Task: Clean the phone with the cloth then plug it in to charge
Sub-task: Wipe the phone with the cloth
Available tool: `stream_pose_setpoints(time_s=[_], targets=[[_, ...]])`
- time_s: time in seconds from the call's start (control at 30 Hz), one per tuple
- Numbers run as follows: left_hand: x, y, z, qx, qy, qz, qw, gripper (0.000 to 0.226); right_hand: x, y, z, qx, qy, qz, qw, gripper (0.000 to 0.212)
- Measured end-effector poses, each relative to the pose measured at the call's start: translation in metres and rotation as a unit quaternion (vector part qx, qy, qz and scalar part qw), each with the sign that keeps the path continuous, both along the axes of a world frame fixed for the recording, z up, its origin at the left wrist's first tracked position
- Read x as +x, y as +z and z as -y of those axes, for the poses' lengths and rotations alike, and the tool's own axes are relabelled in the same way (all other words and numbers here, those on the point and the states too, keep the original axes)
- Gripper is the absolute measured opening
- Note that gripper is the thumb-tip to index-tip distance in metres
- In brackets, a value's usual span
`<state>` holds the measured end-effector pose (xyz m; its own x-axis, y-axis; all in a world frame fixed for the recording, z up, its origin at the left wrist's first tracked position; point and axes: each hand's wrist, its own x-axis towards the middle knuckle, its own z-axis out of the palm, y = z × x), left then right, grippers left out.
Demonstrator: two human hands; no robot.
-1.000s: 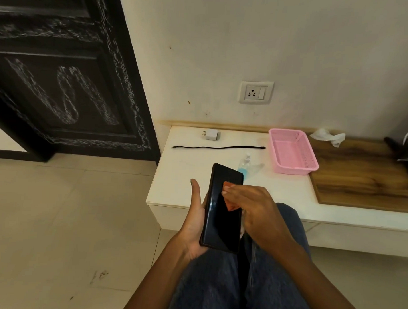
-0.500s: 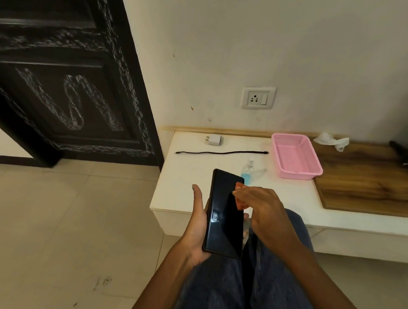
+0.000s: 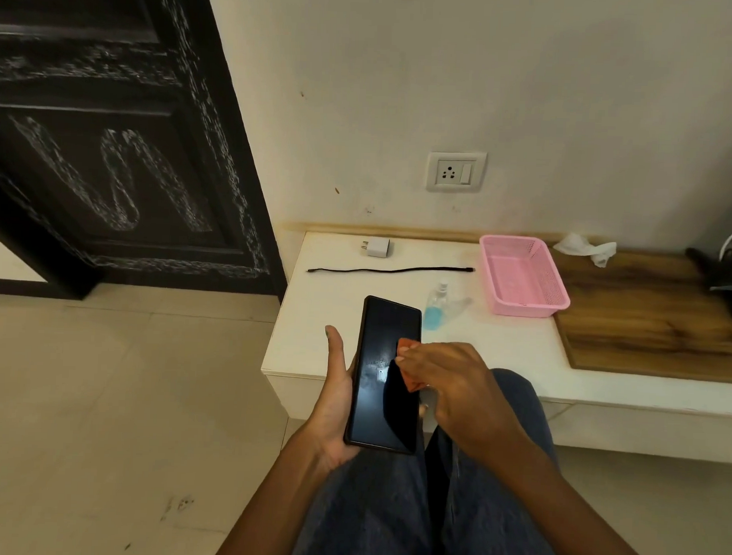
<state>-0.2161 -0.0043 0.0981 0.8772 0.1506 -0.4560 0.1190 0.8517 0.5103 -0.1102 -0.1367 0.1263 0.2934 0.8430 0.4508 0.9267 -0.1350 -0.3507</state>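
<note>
Left hand (image 3: 335, 400) cradles the phone (image 3: 383, 375) screen-up, just in front of the table (image 3: 498, 352) edge, above the lap. Right hand (image 3: 456, 388) pinches an orange cloth (image 3: 410, 378) vs the screen's right side. Charger (image 3: 377, 247) & cable (image 3: 391, 270) lie on table beyond phone.

Counter (image 3: 498, 356): charger adapter (image 3: 377, 247) far left; cable (image 3: 389, 271) just nearer; spray bottle (image 3: 434, 306) nearer still; basket (image 3: 522, 278) right of bottle; tissue (image 3: 585, 247) far right; wall socket (image 3: 456, 171) above; phone (image 3: 384, 373) held over near edge
</note>
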Motion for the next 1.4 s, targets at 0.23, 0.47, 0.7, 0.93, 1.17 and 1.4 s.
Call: stream_pose_setpoints(time_s=[0.23, 0.47, 0.7, 0.93, 1.17, 1.4], targets=[[0.0, 0.0, -0.001, 0.002, 0.004, -0.004, 1.0, 0.097, -0.003, -0.004, 0.0, 0.019, -0.018, 0.01, 1.0, 0.042], [-0.002, 0.001, 0.001, 0.008, 0.003, -0.013, 1.0, 0.097, 0.0, -0.002, -0.002, 0.034, -0.047, -0.008, 0.998, 0.042], [-0.007, 0.002, 0.0, 0.0, 0.0, 0.015, 1.0, 0.095, 0.001, -0.005, -0.005, 0.02, -0.035, -0.021, 0.999, 0.04], [-0.007, -0.001, -0.007, 0.005, 0.009, 0.011, 1.0, 0.094, -0.009, -0.012, -0.006, 0.033, -0.039, -0.024, 0.998, 0.04], [-0.006, 0.003, 0.003, 0.002, 0.007, 0.008, 1.0, 0.096, 0.004, -0.005, -0.013, 0.016, -0.051, -0.047, 0.997, 0.043], [-0.006, -0.003, -0.005, -0.005, 0.021, 0.013, 1.0, 0.089, -0.013, -0.009, -0.006, 0.022, -0.039, -0.015, 0.999, 0.036]])
